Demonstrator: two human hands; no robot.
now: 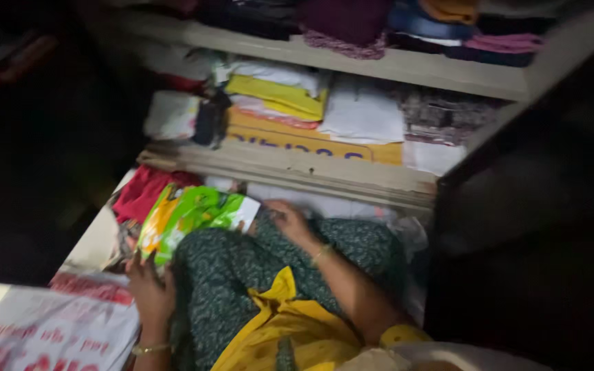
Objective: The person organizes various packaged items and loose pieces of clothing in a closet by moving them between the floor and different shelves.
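Head view looks down into an open wooden cupboard point(290, 168) with worn, pale shelf edges. Left hand point(149, 285), a thin bangle at its wrist, grips the lower edge of a glossy green and yellow plastic packet point(194, 213), flat and crinkled, held over the lowest shelf beside a soft red cloth point(142, 192). Right hand point(287, 220) rests with loosely curled fingers on white cloth there, just beside the packet's corner, grasping nothing clearly. Folded yellow fabric point(276, 96) lies stacked on the shelf above.
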